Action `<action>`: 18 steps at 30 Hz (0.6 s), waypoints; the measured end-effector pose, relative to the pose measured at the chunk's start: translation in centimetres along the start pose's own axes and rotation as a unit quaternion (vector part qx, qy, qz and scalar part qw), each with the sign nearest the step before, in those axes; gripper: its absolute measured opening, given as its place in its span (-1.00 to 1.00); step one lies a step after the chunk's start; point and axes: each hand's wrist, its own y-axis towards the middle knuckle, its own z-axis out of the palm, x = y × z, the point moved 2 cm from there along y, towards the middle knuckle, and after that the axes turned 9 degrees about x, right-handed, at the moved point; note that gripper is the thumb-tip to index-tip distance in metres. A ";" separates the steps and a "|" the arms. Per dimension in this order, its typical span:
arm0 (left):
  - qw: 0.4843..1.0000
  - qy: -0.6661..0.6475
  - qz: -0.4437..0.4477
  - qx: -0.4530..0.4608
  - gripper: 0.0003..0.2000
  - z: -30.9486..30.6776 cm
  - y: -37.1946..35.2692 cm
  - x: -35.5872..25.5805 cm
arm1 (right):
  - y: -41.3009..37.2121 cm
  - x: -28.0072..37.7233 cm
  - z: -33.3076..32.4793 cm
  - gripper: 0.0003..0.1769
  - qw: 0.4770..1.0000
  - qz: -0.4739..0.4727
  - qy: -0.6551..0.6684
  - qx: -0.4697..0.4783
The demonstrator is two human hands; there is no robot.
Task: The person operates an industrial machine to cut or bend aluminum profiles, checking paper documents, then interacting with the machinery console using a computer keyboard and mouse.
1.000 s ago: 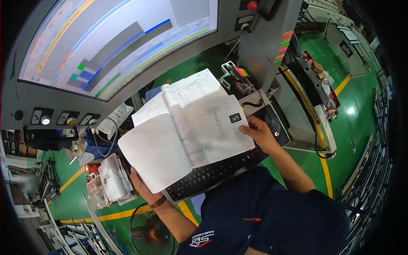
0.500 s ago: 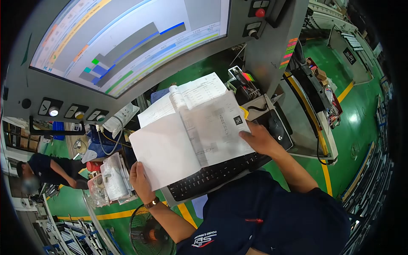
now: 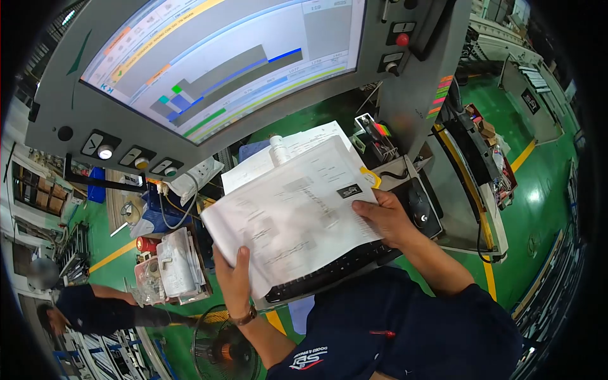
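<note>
A sheaf of printed paper sheets (image 3: pixel 297 212) lies across both hands above the keyboard (image 3: pixel 329 269). At its lower left edge, my left hand (image 3: pixel 234 278) is closed on the paper, thumb on top and the other fingers mostly hidden behind. My right hand (image 3: pixel 387 218) pinches the right edge beside a dark printed label, its thumb on the front. Faint print and drawings show on the top sheet. Behind the sheaf rest more white papers (image 3: pixel 253 166), with a rolled-back page between.
A control panel with a lit monitor (image 3: pixel 253 69) stands ahead. To the right are a black mouse (image 3: pixel 418 206) and a holder with pens and sticky tabs (image 3: pixel 375 136). At lower left are a fan (image 3: pixel 225 348), plastic-wrapped items (image 3: pixel 177 263) and a person in dark clothes (image 3: pixel 95 309).
The sheaf, spread open before, now shows one printed sheet across its front, the blank left page covered. My left hand's thumb has come onto the front. The other person has moved lower in view.
</note>
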 end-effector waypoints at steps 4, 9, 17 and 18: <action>0.992 -0.112 0.031 -0.043 -0.12 -0.9 -1.8 -3.6 | 0.0 1.8 2.3 -0.66 0.999 -0.001 0.042 0.017; 0.953 -0.294 0.069 -0.033 -0.10 -2.7 -1.9 -3.9 | 2.3 2.4 0.0 -0.56 1.000 -0.031 -0.004 -0.003; 0.924 -0.373 0.068 0.057 -0.21 1.3 0.0 -4.8 | 3.9 -2.9 -7.1 -0.32 0.656 -0.137 -0.737 -0.081; 0.922 -0.373 0.060 0.081 -0.19 2.4 0.6 -5.4 | 4.2 -3.5 -7.6 -0.33 0.661 -0.118 -0.736 -0.084</action>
